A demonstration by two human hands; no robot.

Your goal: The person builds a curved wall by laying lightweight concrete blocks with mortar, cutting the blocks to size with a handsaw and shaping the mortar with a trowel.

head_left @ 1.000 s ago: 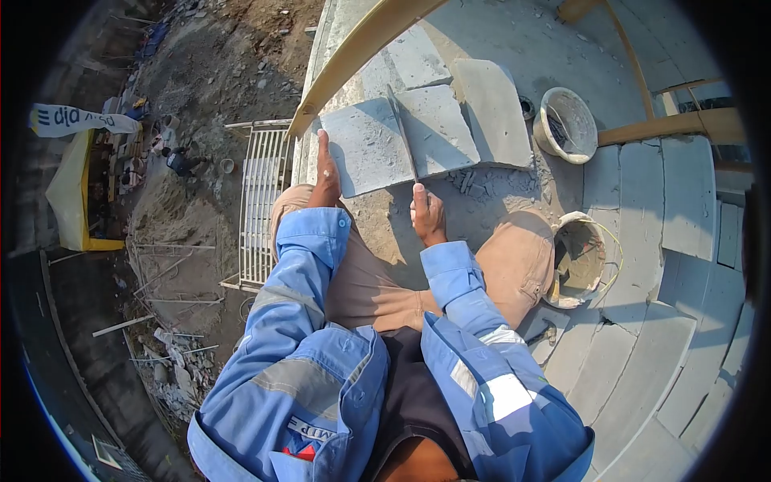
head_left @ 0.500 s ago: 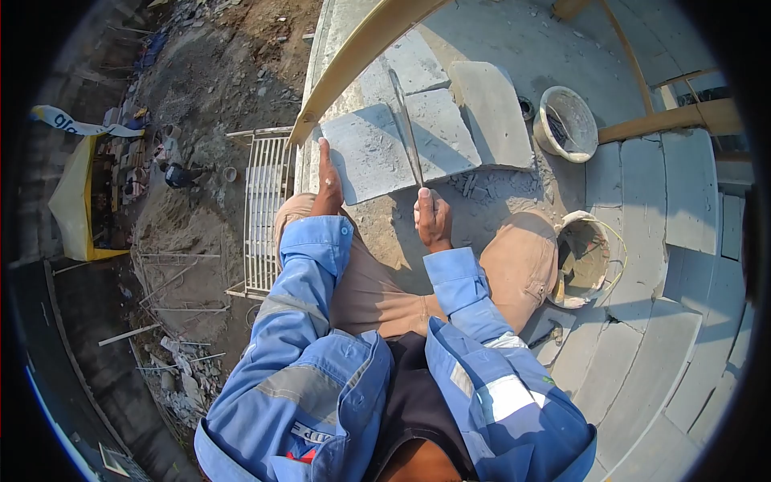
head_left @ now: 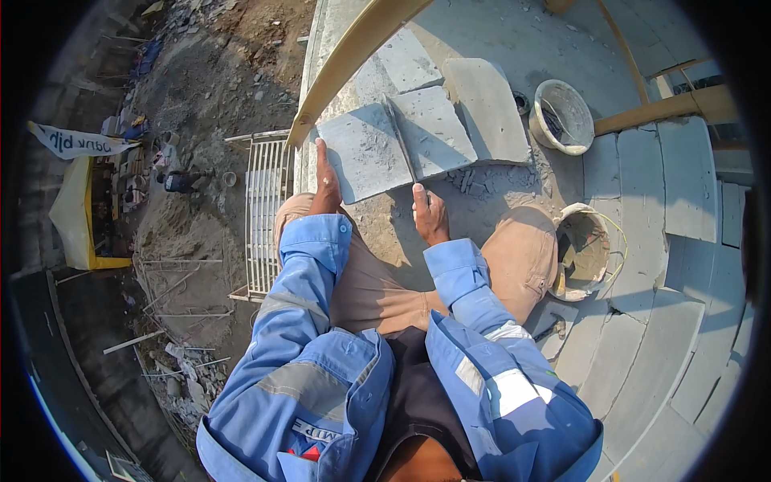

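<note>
A pale grey lightweight concrete block lies tilted in front of my knees. At its left edge, my left hand holds it, one digit stretched along the side and the other fingers mostly hidden. My right hand is closed around the near end of a long metal blade, thumb on top; the fist hides its handle. The blade runs away from me along the block's right edge, overlapping the seam with a second block. Another large block rests to the right of that.
Rubble bits lie under the blocks. A pale bucket and a bucket of grey mix stand on the right, near a block wall. A wooden beam crosses above left. Beyond the slab edge are a metal rack and lower ground.
The blade's far tip has come back toward me and slightly left, and the blade lies lower against the block edge. My right hand has shifted slightly; my left hand stays at the block.
</note>
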